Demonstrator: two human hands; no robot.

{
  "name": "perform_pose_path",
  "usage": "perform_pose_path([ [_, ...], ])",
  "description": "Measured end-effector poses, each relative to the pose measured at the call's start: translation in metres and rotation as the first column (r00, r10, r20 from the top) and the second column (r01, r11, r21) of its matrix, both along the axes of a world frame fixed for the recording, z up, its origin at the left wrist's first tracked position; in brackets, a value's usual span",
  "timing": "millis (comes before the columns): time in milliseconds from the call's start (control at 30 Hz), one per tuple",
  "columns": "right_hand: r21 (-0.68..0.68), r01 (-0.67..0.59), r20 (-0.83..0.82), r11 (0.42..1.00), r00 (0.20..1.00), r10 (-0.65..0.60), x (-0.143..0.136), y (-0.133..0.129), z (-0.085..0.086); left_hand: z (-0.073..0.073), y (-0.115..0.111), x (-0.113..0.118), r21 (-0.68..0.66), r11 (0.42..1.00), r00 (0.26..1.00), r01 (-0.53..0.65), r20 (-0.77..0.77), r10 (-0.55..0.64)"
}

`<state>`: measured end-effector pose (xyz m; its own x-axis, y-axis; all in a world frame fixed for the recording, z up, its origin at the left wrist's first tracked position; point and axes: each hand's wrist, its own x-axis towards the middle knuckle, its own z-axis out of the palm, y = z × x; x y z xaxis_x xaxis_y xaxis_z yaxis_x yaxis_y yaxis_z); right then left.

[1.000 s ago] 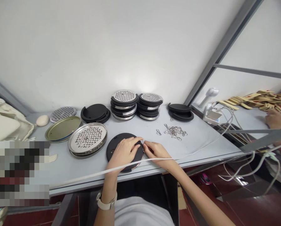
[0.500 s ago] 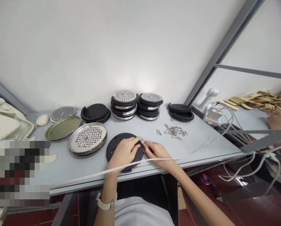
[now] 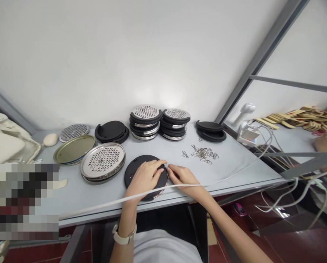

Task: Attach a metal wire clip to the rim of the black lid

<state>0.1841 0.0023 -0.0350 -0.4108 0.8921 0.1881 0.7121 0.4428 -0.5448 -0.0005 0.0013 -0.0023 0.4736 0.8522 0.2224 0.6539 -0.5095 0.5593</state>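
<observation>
A black round disc [image 3: 134,170] with a shiny metal edge on its right lies flat near the front of the table. My left hand [image 3: 145,177] rests over it, fingers bent, holding it against the tabletop. At the disc's right edge, my right hand [image 3: 181,176] pinches with thumb and forefinger. A thin silvery bit shows between the fingertips of both hands, too small to name. Beyond my right hand lies a loose pile of small wire clips [image 3: 204,153]. Left of the disc sits a round metal grater plate [image 3: 102,160] with rows of holes, stacked on others.
Two stacks of black-rimmed grater discs [image 3: 145,122] stand by the wall. Black holders [image 3: 111,132], olive lids [image 3: 75,149] and more black holders [image 3: 210,130] surround the work. A white cable [image 3: 105,205] crosses before my wrists. A co-worker's hand [image 3: 326,141] appears far right.
Both my hands stay in the same place on the disc, almost unmoved. The co-worker's hand at far right has shifted slightly to the right.
</observation>
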Motion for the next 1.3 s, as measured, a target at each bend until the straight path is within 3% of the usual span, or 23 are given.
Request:
perform_pose_path([
  [467, 0.002, -0.004, -0.016, 1.000, 1.000, 0.004, -0.0040, -0.0039, 0.0085, 0.0000, 0.0005, -0.0002, 0.002, 1.000, 1.000, 0.005, -0.003, -0.005],
  [1300, -0.041, -0.085, -0.070, 0.996, 0.994, 0.082, 0.0014, -0.0021, 0.0072, -0.0009, 0.0000, -0.0006, 0.002, 1.000, 1.000, 0.004, -0.003, -0.004],
])
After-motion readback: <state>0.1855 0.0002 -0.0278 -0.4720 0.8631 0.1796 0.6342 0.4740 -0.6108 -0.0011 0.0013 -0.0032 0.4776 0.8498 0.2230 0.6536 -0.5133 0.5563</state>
